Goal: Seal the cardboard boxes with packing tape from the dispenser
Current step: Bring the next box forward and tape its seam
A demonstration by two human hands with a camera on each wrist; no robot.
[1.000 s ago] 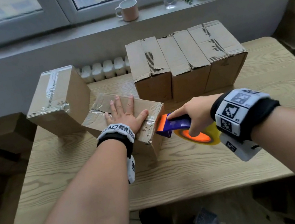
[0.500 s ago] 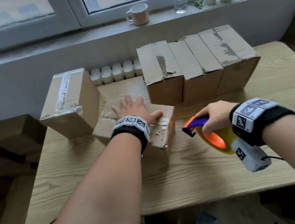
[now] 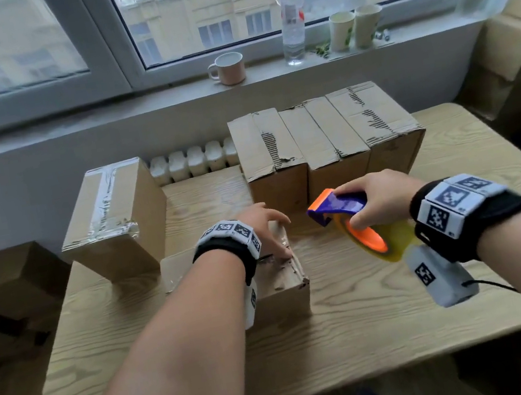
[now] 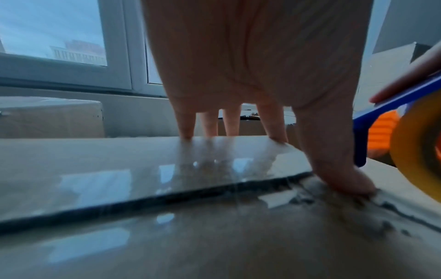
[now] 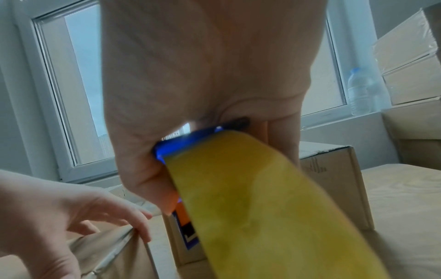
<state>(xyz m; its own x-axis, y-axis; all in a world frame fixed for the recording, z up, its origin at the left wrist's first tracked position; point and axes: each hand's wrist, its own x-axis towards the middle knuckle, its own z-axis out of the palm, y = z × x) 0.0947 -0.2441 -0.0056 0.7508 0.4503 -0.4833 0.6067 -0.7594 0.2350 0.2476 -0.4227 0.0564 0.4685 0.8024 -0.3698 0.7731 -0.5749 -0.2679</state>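
A light wooden table point(image 3: 359, 312) with a strong grain pattern is parked right under a window point(image 3: 198, 9), and a building across the way can be seen through the glass. On the grey sill a mug point(image 3: 228, 68), a clear water bottle point(image 3: 290, 14) and two paper cups point(image 3: 354, 28) are lined up. A white radiator point(image 3: 191, 160) is tucked between wall and table. At the back of the table three unsealed cardboard boxes point(image 3: 325, 140) are stood side by side, touching, with torn flaps on top; off to the left a taped box point(image 3: 113, 219) is set tilted at the table's edge. More cartons are stacked at the right side of the room point(image 3: 518, 47) and down on the floor at left point(image 3: 6, 284). The box being worked on point(image 3: 281, 284) is kept near the front middle, shiny clear tape point(image 4: 167, 175) already laid over its top seam. It's pressed down by the left hand point(image 3: 262, 228), fingertips point(image 4: 346, 181) planted on the tape, fingers spread and only lightly bent, nothing grasped. The tape dispenser point(image 3: 357, 218), blue handle, orange hub, yellowish roll, is gripped by the right hand point(image 3: 381, 197), fingers wrapped round the handle, and held off the table just beside the box, not touching it.
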